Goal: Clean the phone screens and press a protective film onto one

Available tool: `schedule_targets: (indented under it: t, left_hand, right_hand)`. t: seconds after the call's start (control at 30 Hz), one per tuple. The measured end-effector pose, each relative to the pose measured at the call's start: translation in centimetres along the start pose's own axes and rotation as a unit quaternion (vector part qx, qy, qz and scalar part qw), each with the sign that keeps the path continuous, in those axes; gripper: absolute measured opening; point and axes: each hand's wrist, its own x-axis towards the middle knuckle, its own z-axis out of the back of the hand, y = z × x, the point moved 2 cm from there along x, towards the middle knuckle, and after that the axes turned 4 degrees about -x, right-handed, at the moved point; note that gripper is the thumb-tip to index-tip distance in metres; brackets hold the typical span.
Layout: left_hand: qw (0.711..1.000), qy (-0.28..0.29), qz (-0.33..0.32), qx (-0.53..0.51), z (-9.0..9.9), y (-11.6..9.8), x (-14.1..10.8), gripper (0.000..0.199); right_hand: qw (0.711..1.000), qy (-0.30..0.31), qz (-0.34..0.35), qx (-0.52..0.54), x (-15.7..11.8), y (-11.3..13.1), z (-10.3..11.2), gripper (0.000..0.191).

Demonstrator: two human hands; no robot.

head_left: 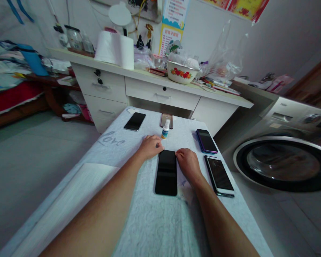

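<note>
A black phone [166, 173] lies screen up on the cloth-covered table, between my forearms. At its upper left corner is my left hand [151, 146], its fingers curled and pressed together. My right hand [187, 162] has its fingers closed at the phone's upper right corner. Whether either hand pinches the phone's edge or something thin there is too small to tell. Just beyond my left hand stands a small white spray bottle [165, 130] with a blue and yellow label, in front of a brownish phone or case [167, 120] lying flat.
Another phone [135, 121] lies at the table's far left. Stacked phones [207, 141] and a white-framed phone [219, 175] lie along the right edge. Behind the table [101, 146] is a white desk [149, 87] bearing a flowered bowl [182, 72]; a washing machine [286, 142] stands right.
</note>
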Motion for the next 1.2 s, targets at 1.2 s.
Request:
schedule_targets:
  t: [1.2]
  left_hand:
    - [1.000,0.013,0.017,0.004,0.0,0.2,0.0,0.010]
  right_hand:
    - [0.989,0.088,0.058,-0.104,2.7,4.1,-0.3,0.028]
